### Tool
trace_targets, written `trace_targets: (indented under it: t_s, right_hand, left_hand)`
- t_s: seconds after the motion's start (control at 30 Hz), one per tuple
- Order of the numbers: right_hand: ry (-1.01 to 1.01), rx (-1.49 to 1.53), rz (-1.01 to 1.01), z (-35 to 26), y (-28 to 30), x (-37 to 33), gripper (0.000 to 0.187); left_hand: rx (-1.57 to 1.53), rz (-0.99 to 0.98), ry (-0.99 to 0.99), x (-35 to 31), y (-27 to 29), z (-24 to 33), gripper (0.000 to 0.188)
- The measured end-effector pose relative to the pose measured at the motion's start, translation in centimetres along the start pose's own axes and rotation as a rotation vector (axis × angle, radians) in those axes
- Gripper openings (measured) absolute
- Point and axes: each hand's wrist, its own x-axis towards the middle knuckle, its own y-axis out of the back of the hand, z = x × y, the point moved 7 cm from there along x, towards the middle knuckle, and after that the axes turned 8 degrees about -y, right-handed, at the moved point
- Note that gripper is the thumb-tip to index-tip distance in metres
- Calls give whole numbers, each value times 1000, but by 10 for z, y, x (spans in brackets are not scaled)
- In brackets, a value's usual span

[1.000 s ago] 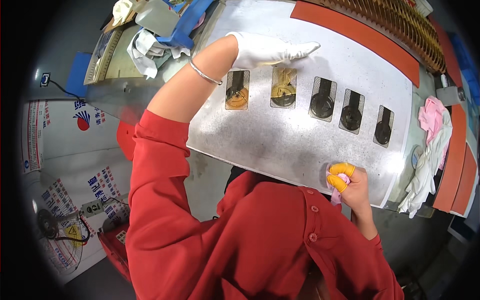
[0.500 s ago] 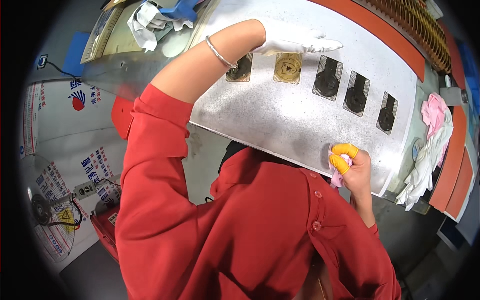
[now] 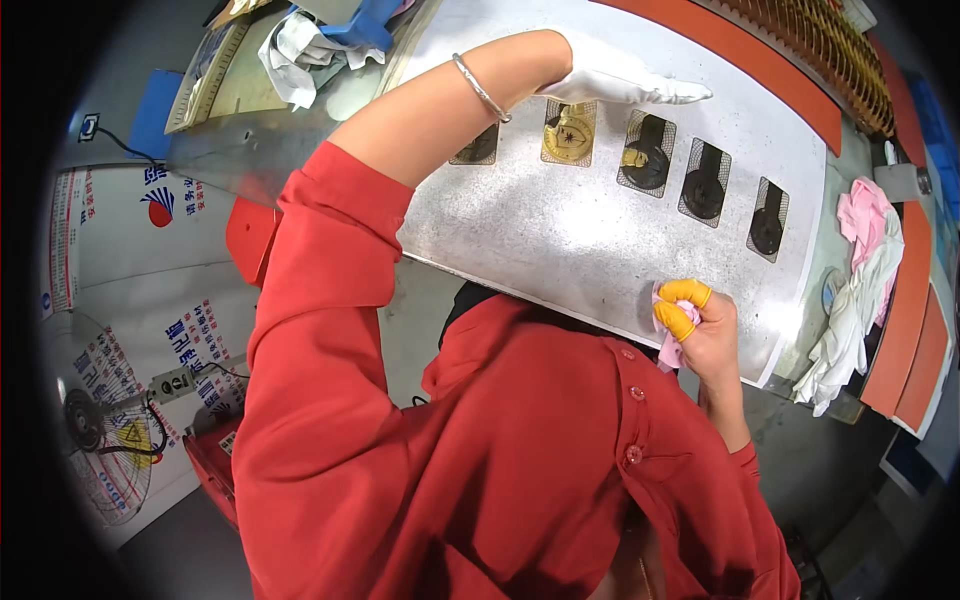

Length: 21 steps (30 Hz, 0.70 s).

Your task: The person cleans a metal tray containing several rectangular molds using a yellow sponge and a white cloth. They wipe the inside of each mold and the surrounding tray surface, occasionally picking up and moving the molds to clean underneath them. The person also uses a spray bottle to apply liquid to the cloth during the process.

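Note:
My left hand [image 3: 630,82], in a white glove, is stretched flat with its fingers straight, pointing right over the upper part of a grey speckled metal plate [image 3: 560,225]. Just below it is a row of dark and gold rectangular patterns: a gold one [image 3: 568,132], then a dark round design [image 3: 645,152] with a gold patch, another dark one [image 3: 706,182] and a smaller one [image 3: 768,220]. My right hand [image 3: 708,335], with yellow finger cots on thumb and finger, grips a crumpled pink cloth [image 3: 670,350] at the plate's near right edge.
Pink and white rags [image 3: 858,270] lie at the right, by orange-red strips [image 3: 895,350]. A ribbed brown rack [image 3: 840,60] runs along the far right. White rags [image 3: 305,55] and a blue object [image 3: 362,25] are at the far left. A fan [image 3: 95,420] stands lower left.
My left hand has slid a little to the right over the plate, still flat. A gold patch now shows on the middle dark design. My right hand has barely moved.

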Motion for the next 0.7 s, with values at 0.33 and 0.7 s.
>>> trace_targets:
  t_s: [0.33, 0.7]
  right_hand:
    - [417, -892, 25, -83, -48, 87, 13]
    - [420, -1058, 59, -76, -83, 141, 12]
  left_hand:
    - [595, 259, -157, -65, 22, -50, 56]
    - [931, 383, -149, -88, -4, -67, 64]
